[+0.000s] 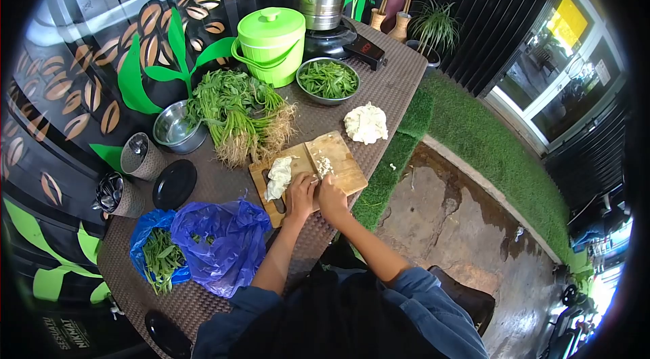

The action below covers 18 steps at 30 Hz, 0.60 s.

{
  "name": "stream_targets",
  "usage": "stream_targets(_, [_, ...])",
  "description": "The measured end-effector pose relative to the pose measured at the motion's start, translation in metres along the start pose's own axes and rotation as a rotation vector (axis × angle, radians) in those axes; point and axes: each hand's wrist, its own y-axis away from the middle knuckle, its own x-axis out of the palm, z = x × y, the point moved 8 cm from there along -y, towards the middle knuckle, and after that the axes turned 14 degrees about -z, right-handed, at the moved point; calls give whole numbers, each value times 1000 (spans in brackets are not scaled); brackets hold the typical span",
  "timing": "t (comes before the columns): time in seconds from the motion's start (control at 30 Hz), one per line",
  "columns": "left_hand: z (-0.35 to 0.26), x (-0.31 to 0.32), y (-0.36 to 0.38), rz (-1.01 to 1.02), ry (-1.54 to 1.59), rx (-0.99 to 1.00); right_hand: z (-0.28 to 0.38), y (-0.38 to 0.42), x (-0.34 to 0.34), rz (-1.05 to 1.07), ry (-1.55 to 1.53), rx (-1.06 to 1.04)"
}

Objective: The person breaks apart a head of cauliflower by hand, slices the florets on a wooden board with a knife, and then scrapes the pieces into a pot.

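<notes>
A wooden cutting board [349,173] lies at the table's near right edge, with small chopped white pieces [324,164] on it. My right hand [332,198] is closed over the board; a thin blade or edge shows just beyond it, and its handle is hidden in my fingers. Close beside it, my left hand [301,195] rests on the board with bent fingers pressed together; what they hold is too small to make out. A crumpled whitish wrapper or cloth [278,178] lies on the board's left part. Beyond the board sits a white heap [366,123] on the table.
Rooted greens [237,112] lie behind the board, near a green lidded bucket [271,44], a bowl of cut leaves [328,80] and a metal pot [319,4] on a stove. Blue plastic bags [223,240], a metal bowl [177,127] and cutlery holders [125,196] stand left.
</notes>
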Motion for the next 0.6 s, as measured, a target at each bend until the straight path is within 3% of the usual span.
stream_targets(0.13, [1, 2, -1, 27, -42, -11, -5, -10, -6, 18, -31, -16])
stream_targets(0.27, [-5, -2, -2, 3, -28, -12, -5, 4, -7, 126, -57, 106])
stream_targets(0.4, [-2, -1, -2, 1, -43, -2, -4, 5, 5, 40, -77, 94])
stream_targets(0.6, [0, -3, -2, -17, -6, 4, -6, -5, -7, 143, -62, 23])
